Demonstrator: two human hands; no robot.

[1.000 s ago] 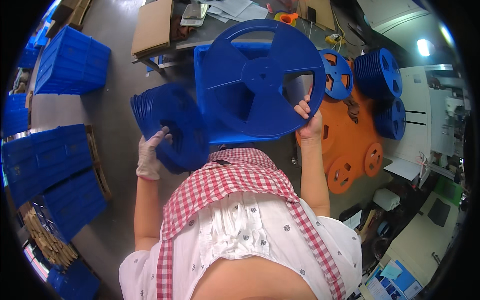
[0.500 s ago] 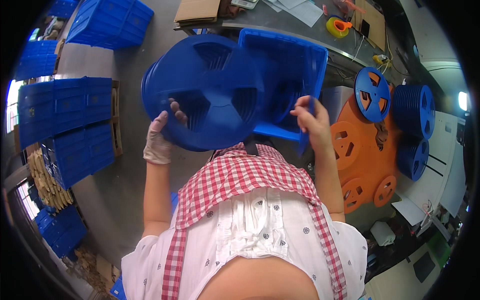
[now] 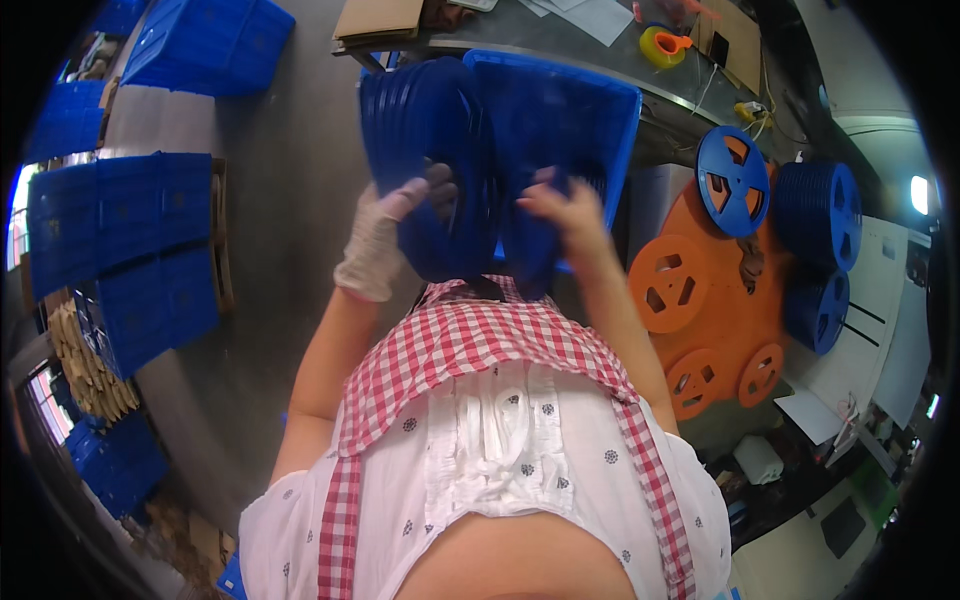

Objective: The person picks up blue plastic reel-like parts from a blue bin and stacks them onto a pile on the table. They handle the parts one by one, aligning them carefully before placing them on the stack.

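A thick stack of blue plastic reels (image 3: 430, 150), turned partly edge-on, is held upright in front of my apron. My left hand (image 3: 385, 225), in a white glove, grips it, thumb on the near side and fingers through a cut-out. Smeared by motion, my bare right hand (image 3: 572, 215) closes on the edge of a single blue reel (image 3: 532, 240) just right of the stack. Behind both stands a blue plastic crate (image 3: 622, 125) whose dark inside is partly hidden by the reels.
A grey worktable (image 3: 480, 30) beyond the crate carries cardboard, papers and a tape roll (image 3: 663, 47). To the right, an orange stand (image 3: 710, 300) bears orange discs and a blue reel (image 3: 733, 182), beside stacked blue reels (image 3: 820, 215). Blue crates (image 3: 120, 215) are piled at left.
The stack has swung from facing me to nearly edge-on. My left hand has moved right with it. My right hand has come left toward the stack with the single reel.
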